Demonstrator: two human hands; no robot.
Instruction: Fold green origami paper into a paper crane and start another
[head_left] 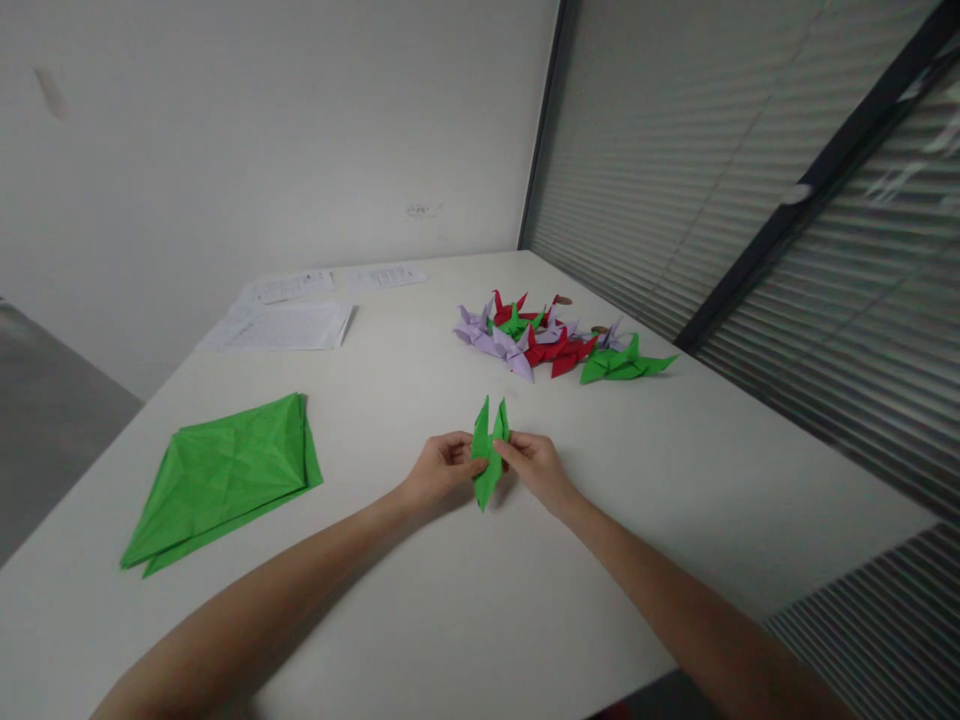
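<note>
A creased green paper stack (225, 470) lay leftmost on my white table (382, 400), printed pages (281, 325) beyond it. My left hand (439, 467) pinched the left side of a folded green piece (489, 480) right before me, two narrow points facing away; my right hand (538, 467) pinched its right side. Farther right sat clustered red, lilac and green paper figures (556, 350)
</note>
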